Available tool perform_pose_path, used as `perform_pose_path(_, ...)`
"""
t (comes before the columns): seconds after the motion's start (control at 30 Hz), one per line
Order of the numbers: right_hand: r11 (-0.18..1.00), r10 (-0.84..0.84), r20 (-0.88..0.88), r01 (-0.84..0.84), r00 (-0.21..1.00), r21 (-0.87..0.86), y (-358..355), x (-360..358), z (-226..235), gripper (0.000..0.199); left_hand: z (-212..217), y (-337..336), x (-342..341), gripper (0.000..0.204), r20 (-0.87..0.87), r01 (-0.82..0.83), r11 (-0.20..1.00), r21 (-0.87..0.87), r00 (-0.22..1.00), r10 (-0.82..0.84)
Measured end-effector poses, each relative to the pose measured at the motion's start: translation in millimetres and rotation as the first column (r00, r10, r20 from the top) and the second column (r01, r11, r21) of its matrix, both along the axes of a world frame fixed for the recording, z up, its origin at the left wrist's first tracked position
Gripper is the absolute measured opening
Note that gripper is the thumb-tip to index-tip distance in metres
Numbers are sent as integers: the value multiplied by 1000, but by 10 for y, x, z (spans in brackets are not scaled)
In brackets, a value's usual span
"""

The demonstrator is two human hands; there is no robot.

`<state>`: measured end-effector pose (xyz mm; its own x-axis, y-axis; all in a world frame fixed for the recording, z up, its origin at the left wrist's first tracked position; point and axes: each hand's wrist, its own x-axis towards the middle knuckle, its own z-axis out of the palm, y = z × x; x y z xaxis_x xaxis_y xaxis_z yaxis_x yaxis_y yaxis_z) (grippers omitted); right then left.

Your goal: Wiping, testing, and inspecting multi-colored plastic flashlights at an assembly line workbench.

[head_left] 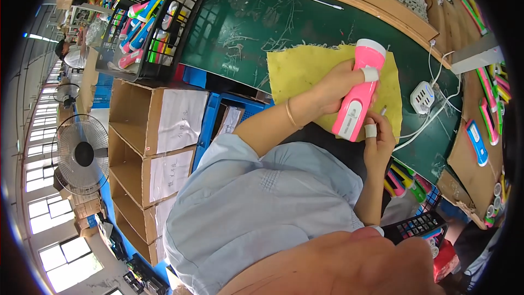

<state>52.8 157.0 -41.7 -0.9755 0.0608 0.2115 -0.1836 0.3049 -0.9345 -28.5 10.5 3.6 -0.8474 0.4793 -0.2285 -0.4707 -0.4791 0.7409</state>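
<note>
A pink flashlight (pixel 361 88) with a white head and a white panel is tilted above a yellow cloth (pixel 295 71). My left hand (pixel 339 83) is wrapped round its body, the taped thumb lying across the front. Beside the flashlight's lower end, my right hand (pixel 380 145) is closed with thumb and fingers together, white tape on the thumb. A white cable (pixel 417 137) runs from a white multi-port charger (pixel 422 97) to this hand, and a small pale tip shows by its fingertips. The fingers partly hide the plug end.
A black crate (pixel 177 27) of colourful flashlights stands at the far left of the green table (pixel 234 33). Stacked cardboard bins (pixel 131 147) and a fan (pixel 83 154) are on the left. More flashlights, including a blue one (pixel 476 143), lie at the right.
</note>
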Motion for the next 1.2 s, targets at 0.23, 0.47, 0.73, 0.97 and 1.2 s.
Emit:
perform_pose_path(0.23,996,4,-60,1,998,89,-14,53,-67,13,58,70,-122,27,131,16,999,42,991,-22)
perform_pose_path(0.47,962,-38,190,88,981,-260,112,-28,198,28,76,-164,-329,35,-471,-275,846,-458,882,32)
perform_pose_path(0.73,961,115,167,-68,979,-266,254,-129,95,28,-339,-264,-621,95,-863,-874,-34,-486,485,-139)
perform_pose_path(0.97,994,27,138,-12,990,-112,151,-214,198,20,149,-422,-454,41,-29,-105,980,-172,994,101)
perform_pose_path(1.2,718,359,-249,-96,899,689,-132,-483,576,11,-56,-266,-98,33,8,-19,995,98,1000,19)
